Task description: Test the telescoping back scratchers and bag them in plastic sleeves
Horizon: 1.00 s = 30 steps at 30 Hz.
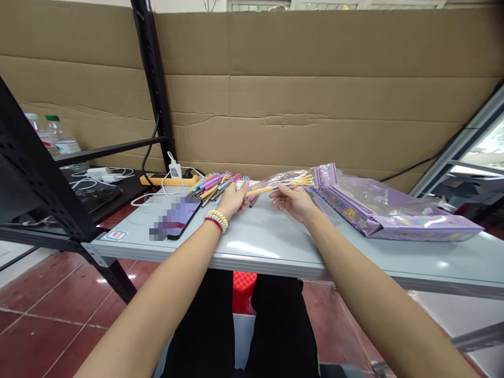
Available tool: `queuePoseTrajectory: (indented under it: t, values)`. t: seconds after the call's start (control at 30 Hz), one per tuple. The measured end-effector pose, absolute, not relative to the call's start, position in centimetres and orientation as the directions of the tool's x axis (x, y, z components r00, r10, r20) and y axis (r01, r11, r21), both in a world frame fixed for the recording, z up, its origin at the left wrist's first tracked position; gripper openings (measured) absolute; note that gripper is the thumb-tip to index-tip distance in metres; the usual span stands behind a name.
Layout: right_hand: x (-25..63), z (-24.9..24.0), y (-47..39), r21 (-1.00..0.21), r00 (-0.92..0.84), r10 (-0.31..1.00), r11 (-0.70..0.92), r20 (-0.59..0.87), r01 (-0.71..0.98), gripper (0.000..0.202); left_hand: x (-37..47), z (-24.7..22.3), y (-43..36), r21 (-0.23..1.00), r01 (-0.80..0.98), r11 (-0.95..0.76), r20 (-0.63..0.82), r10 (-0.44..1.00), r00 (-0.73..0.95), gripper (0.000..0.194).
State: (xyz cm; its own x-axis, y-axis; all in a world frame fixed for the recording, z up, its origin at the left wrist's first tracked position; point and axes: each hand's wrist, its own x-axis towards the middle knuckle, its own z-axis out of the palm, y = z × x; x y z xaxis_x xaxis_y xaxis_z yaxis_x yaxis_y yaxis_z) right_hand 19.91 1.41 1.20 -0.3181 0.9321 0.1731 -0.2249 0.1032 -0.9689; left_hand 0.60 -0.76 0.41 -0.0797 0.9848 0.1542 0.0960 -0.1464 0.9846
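Observation:
A yellow back scratcher (260,191) with a claw-shaped end lies crosswise in front of me, its claw pointing right. My left hand (233,200), wearing a beaded bracelet, is closed around the end of its handle. My right hand (294,202) has thumb and fingers closed at its middle, near where the handle meets the thinner rod. Clear plastic wrapping (284,177) lies right behind it, partly hidden by the scratcher. Left of my left hand is a pile of back scratchers (216,182) in pink, purple, blue and yellow.
A purple printed packet (425,227) with clear film lies on the right of the grey table (260,241). A phone (185,218) is on the left, before a yellow power strip (173,180) with white cables. Cardboard (295,100) walls the back; a black post (151,73) stands left.

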Motion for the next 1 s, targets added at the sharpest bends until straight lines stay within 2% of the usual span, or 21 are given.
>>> queuePoseTrajectory:
  t: [0.1, 0.2, 0.27, 0.43, 0.5, 0.6, 0.7, 0.77, 0.87, 1.0]
  values:
    - [20.4, 1.4, 1.7, -0.962, -0.251, 0.951, 0.118, 0.181, -0.244, 0.027, 0.6, 0.6, -0.8, 0.998, 0.009, -0.064, 0.063, 0.995, 0.077, 0.045]
    - [20.9, 1.5, 1.9, -0.957, -0.202, 0.960, 0.141, 0.194, -0.252, 0.024, 0.1, 0.8, -0.8, 0.994, -0.113, 0.004, 0.022, 0.974, 0.224, 0.036]
    - [21.2, 1.6, 1.9, -0.955, -0.157, 0.969, 0.147, 0.191, -0.256, 0.022, -0.3, 0.9, -0.7, 0.986, -0.167, 0.025, 0.019, 0.967, 0.256, 0.031]
    - [21.9, 1.9, 2.3, -0.947, -0.070, 0.982, 0.149, 0.176, -0.283, 0.014, -0.8, 1.3, -1.0, 0.953, -0.297, 0.064, 0.014, 0.967, 0.253, 0.037]
    - [22.2, 2.0, 2.5, -0.941, -0.055, 0.983, 0.150, 0.174, -0.303, 0.012, -0.8, 1.4, -1.4, 0.955, -0.298, 0.017, 0.060, 0.967, 0.248, 0.046]
    - [22.5, 2.0, 2.6, -0.941, -0.055, 0.985, 0.138, 0.162, -0.310, 0.010, -0.6, 1.3, -2.0, 0.973, -0.227, -0.040, 0.118, 0.933, 0.341, 0.073]
    - [22.4, 2.1, 2.4, -0.957, -0.074, 0.989, 0.103, 0.128, -0.273, 0.008, -0.6, 0.9, -2.1, 0.986, -0.162, -0.031, 0.107, 0.865, 0.489, 0.095]
    - [22.3, 2.1, 2.3, -0.968, -0.096, 0.989, 0.090, 0.115, -0.234, 0.009, -0.5, 0.6, -2.0, 0.993, -0.108, -0.044, 0.094, 0.854, 0.512, 0.100]
    - [21.9, 1.9, 2.2, -0.978, -0.136, 0.982, 0.106, 0.132, -0.181, 0.011, -0.4, 0.4, -1.8, 0.998, 0.012, -0.068, 0.054, 0.879, 0.473, 0.090]
    - [21.3, 1.6, 1.9, -0.978, -0.204, 0.961, 0.163, 0.187, -0.129, 0.021, 0.0, 0.6, -2.1, 0.983, 0.178, -0.050, -0.037, 0.890, 0.454, 0.045]
